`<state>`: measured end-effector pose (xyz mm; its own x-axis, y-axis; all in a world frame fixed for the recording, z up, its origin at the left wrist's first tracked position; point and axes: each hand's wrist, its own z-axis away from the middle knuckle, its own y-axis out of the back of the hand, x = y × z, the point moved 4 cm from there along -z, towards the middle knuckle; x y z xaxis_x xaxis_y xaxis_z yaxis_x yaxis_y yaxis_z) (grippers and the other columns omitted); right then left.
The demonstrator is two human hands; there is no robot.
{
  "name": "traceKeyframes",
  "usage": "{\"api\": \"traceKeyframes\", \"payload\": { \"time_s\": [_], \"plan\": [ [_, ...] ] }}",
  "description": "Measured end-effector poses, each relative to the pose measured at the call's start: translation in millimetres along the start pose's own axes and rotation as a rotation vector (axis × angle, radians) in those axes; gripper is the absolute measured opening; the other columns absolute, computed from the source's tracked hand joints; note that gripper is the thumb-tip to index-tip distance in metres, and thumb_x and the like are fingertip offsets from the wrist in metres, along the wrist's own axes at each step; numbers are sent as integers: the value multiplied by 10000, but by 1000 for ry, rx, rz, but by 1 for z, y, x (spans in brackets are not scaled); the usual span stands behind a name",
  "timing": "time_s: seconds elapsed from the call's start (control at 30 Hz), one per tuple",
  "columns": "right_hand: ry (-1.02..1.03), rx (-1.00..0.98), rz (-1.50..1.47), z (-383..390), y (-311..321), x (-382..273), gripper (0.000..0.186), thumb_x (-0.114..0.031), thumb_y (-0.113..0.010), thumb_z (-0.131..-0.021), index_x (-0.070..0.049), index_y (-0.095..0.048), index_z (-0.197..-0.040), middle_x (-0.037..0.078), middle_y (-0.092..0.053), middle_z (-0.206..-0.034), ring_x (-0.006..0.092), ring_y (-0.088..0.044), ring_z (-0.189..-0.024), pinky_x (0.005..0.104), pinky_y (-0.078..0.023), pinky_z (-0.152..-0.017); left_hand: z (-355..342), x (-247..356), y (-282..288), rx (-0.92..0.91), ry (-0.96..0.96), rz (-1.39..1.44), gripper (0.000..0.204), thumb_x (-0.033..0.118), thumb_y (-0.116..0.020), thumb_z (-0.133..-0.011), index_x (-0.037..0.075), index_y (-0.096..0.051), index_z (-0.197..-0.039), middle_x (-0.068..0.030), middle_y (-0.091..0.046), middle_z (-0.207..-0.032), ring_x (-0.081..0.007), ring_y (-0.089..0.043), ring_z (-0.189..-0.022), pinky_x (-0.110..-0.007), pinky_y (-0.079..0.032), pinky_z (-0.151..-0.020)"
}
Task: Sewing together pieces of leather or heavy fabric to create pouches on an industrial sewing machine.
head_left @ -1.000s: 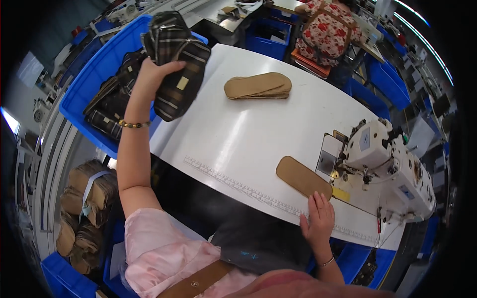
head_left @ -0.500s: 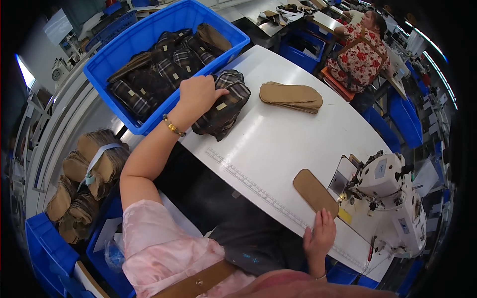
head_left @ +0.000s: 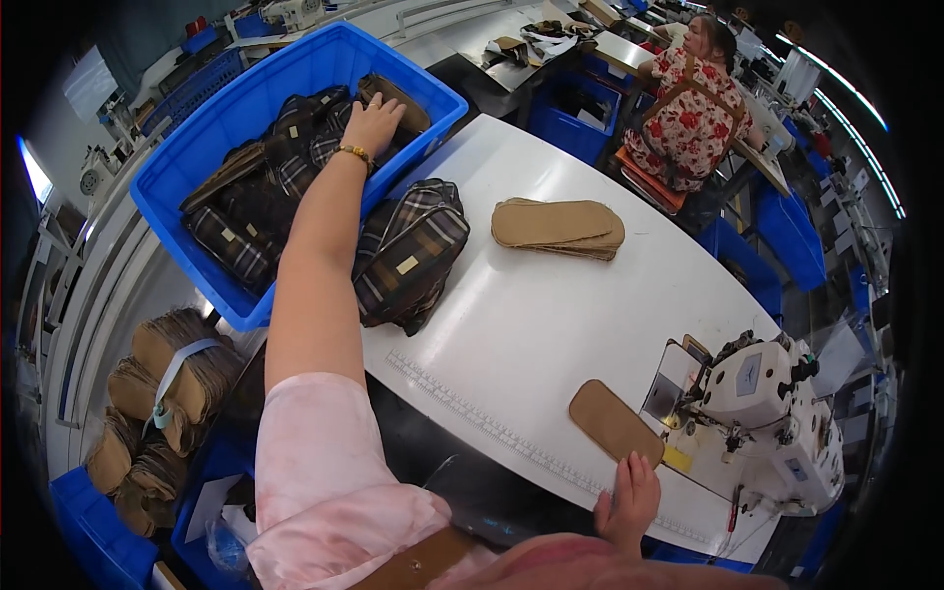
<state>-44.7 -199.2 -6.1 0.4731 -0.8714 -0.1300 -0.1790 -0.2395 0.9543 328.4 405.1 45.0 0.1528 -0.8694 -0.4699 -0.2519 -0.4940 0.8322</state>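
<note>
Though contact unclear, left hand (head_left: 373, 124) outspread

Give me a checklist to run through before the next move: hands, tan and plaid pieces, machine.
1. Right hand touching the lone tan piece: ok.
2. Left hand over the blue bin: ok.
3. Left hand's grip on anything there: cannot tell, undersides of fingers hidden.
4. Plaid bundle apart from the tan stack: ok.
5. Both hands on the lone tan piece: not ok, only the right.
6. That piece clear of the sewing machine's head: ok.
</note>
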Motion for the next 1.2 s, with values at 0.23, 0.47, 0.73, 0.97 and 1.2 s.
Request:
{"api": "traceKeyframes", "payload": {
  "time_s": [0.23, 0.47, 0.73, 0.97, 1.2],
  "plan": [
    [-25, -39, 4, -2, 3, 0, 549, -236, -605, -835, 40, -574, -1309, 244, -566, -1359, 451, -525, -1268, 574, -387, -1056, -14, -1, -27, -216, 73, 44, 618, 103, -535, -953, 291, -387, -1523, -12, -679, -1258, -230, -583, -1258, -493, -453, -945],
    [1, -42, -4, -3, 0, 1, 562, -229, -605, -828, 39, -570, -1321, 251, -561, -1371, 451, -517, -1284, 576, -383, -1063, -1, -14, -24, -289, 34, -19, 284, 150, -522, -970, 232, -734, -1139, -19, -732, -1104, -228, -661, -1097, -454, -424, -950],
    [16, -23, 4, 1, 1, 2, 554, -229, -566, -853, 45, -559, -1334, 264, -552, -1377, 454, -520, -1281, 578, -383, -1067, 15, -21, -16, -192, -43, 50, 218, 160, -683, -839, 171, -738, -1050, -71, -683, -1125, -252, -663, -1100, -458, -458, -986],
    [53, -11, -3, -2, 2, 0, 538, -207, -547, -870, 48, -549, -1344, 266, -539, -1391, 456, -509, -1290, 577, -384, -1069, 42, -61, 57, 136, 347, 351, 415, 299, -755, -827, 122, -580, -1159, -158, -722, -974, -375, -693, -964, -495, -549, -788],
    [43, -12, 15, 0, -5, 3, 535, -198, -541, -892, 56, -530, -1363, 261, -520, -1417, 462, -484, -1313, 562, -362, -1087, 89, -46, 162, 464, 303, 1205, 574, 347, -786, -851, -24, -567, -1230, -176, -728, -1014, -273, -719, -912, -382, -573, -774]
  ]
}}
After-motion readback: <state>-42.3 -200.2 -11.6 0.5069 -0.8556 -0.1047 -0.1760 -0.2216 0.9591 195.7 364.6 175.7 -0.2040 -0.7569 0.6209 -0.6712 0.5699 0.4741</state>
